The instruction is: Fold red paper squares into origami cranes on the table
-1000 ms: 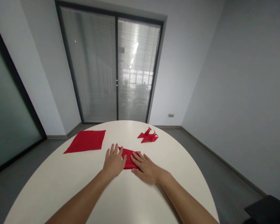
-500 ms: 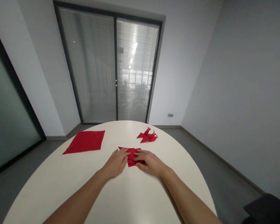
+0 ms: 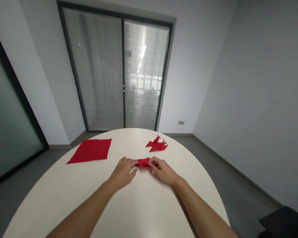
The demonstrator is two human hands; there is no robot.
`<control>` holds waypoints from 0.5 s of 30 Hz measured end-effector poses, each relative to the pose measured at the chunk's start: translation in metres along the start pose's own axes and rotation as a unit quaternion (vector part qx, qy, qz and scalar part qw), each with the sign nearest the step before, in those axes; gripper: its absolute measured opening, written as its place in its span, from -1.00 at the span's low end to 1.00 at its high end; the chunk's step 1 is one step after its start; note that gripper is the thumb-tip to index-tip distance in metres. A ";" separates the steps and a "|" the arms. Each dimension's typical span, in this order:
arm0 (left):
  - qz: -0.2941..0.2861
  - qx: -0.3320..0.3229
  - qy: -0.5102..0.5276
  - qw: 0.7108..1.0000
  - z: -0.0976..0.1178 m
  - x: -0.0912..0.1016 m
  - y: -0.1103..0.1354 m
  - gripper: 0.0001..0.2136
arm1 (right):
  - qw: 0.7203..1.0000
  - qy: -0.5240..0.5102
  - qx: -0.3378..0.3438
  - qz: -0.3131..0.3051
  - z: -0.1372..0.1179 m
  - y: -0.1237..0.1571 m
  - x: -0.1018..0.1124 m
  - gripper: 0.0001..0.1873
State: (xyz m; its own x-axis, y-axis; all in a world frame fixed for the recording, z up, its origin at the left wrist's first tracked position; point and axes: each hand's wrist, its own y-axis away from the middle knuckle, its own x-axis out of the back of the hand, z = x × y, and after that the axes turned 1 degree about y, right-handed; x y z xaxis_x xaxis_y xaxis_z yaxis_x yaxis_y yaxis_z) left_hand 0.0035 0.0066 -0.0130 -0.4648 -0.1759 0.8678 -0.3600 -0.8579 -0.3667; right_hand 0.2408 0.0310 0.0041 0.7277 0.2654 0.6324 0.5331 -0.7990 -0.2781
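Observation:
Between my hands, a small piece of folded red paper (image 3: 143, 162) lies on the white table. My left hand (image 3: 123, 171) rests over its left end, fingers stretched forward with the thumb spread apart. At the opposite end, my right hand (image 3: 163, 170) has its thumb and fingertips pinched on the paper's edge. Both ends of the paper are partly hidden by my fingers. Just beyond my right hand are red origami cranes (image 3: 157, 144), close together with their pointed necks up.
A large flat sheet of red paper (image 3: 90, 151) lies on the left of the round white table (image 3: 129, 211). Part of a black chair (image 3: 285, 221) shows at lower right. Past the table's far edge stand glass panels with blinds (image 3: 99, 76).
The paper shows as a narrower strip, its near part no longer spread toward me. My right hand has gone from lying flat on it to pinching its right end.

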 end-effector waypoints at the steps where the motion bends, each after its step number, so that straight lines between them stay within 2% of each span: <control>1: 0.008 0.003 0.000 1.000 0.000 0.000 -0.001 -0.74 | 1.000 -0.023 -0.012 0.002 0.000 0.000 0.000 -0.71; 6: 0.048 0.020 -0.009 0.999 0.000 0.002 -0.004 -0.78 | 0.996 -0.072 -0.028 0.034 0.001 -0.001 0.000 -0.61; 11: 0.090 0.032 -0.013 0.995 0.003 0.003 -0.005 -0.77 | 0.990 -0.133 0.011 0.035 0.003 -0.004 -0.003 -0.66; 15: 0.130 0.058 0.015 0.990 0.007 0.002 -0.004 -0.74 | 0.979 -0.189 -0.009 0.074 0.009 -0.011 -0.005 -0.64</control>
State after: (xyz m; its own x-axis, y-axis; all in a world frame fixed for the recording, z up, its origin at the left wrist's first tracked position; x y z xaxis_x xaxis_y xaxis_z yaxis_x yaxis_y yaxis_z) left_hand 0.0093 0.0061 -0.0073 -0.5541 -0.3845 0.7384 -0.1302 -0.8360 -0.5330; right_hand 0.2350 0.0427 -0.0024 0.9061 0.3239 0.2723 0.4043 -0.8526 -0.3310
